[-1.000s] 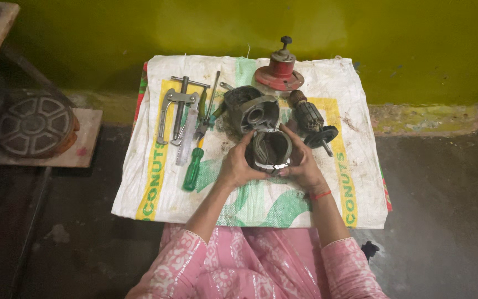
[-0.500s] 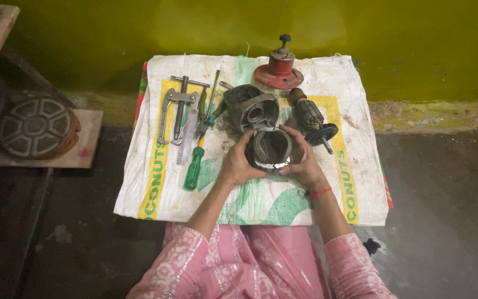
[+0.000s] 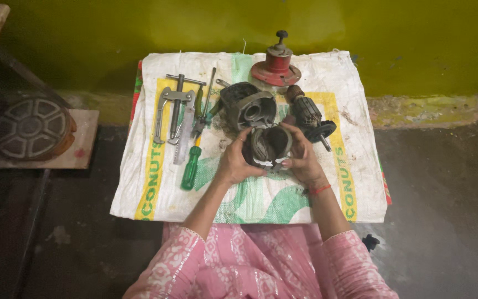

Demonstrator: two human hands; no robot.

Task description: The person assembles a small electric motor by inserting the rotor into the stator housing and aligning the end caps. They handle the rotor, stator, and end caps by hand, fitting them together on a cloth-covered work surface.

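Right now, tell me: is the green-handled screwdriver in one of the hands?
No. The green-handled screwdriver lies on the sack, while the left hand and right hand both grip the round metal part.

A woven sack [image 3: 156,182] on the floor [image 3: 443,210] carries a screwdriver [image 3: 190,166], puller [image 3: 171,105], armature [image 3: 308,117] and red cover [image 3: 276,69].

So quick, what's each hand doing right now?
Left hand: closed on the left side of the dark round metal motor part.
Right hand: closed on its right side.
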